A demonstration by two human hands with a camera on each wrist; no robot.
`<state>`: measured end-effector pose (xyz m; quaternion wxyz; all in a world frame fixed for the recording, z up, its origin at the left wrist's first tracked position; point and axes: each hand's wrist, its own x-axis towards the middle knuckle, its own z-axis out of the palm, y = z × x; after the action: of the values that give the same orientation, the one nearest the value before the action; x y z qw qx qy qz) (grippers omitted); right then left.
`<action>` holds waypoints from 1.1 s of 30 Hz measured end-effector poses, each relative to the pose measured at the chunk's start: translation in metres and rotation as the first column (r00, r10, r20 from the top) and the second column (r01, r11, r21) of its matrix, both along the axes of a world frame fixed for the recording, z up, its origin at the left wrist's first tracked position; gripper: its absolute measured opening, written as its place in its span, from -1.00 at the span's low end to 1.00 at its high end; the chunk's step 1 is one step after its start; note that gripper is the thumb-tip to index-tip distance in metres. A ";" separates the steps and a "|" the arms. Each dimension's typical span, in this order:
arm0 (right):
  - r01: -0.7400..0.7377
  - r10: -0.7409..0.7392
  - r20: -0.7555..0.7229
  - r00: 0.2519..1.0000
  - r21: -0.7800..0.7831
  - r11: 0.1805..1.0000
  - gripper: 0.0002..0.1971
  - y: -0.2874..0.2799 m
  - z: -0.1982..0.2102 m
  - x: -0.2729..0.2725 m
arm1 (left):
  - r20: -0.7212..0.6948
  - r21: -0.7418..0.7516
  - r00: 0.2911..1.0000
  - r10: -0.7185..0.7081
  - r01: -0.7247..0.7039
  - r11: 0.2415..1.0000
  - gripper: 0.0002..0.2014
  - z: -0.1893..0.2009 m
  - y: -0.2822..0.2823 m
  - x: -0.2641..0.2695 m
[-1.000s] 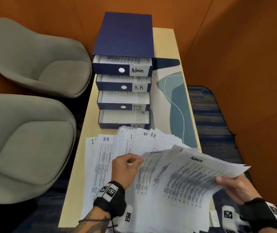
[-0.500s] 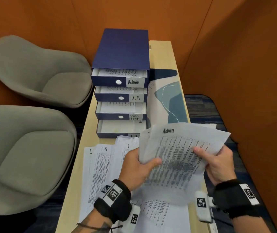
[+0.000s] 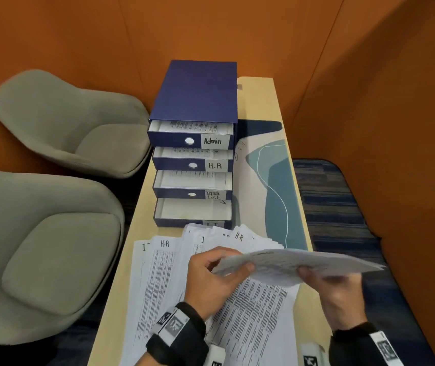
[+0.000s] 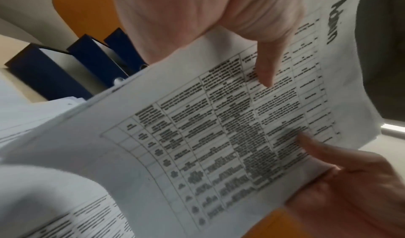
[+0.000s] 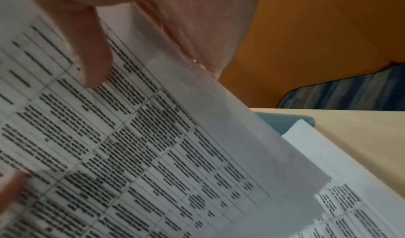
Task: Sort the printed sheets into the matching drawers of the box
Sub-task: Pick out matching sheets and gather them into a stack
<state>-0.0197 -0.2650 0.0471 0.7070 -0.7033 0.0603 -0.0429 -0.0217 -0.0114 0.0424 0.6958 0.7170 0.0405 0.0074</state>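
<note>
An Admin sheet [image 3: 298, 262] is held nearly flat above the near end of the table [image 3: 258, 101], so that only its edge is seen from the head view and its print cannot be read there; the heading "Admin" is legible only in the left wrist view [image 4: 337, 20]. The sheet is pinched at its left edge by the left hand [image 3: 211, 276], thumb on top, and grasped at its near right part by the right hand [image 3: 340, 294], whose fingers are partly hidden under the paper. Below it, a fanned pile of printed sheets [image 3: 158, 276] covers the near table, cut off by the frame's lower edge; headings "H.R" are readable, the others partly covered.

Farther along stands the blue drawer box [image 3: 198, 91], with four drawers pulled out stepwise. Printed paper is seen in the Admin drawer [image 3: 192, 140], the H.R drawer [image 3: 192, 165] and the Task List drawer [image 3: 192, 194]. The lowest drawer [image 3: 192, 211] shows a pale interior without visible print; its label is largely hidden by the pile. A patterned mat [image 3: 274, 180] lies right of the box, and two grey chairs [image 3: 60, 122] stand at left.
</note>
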 end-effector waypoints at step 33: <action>-0.334 0.372 -0.399 0.838 0.164 0.928 -0.67 0.145 0.111 0.178 | -0.510 -0.340 0.859 0.052 -0.256 0.905 -0.70 0.114 0.153 0.112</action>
<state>0.1586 -0.1201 0.1584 0.7027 -0.6631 0.0830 0.2442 0.0906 0.1413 0.1568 0.7899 0.5339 0.2742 -0.1257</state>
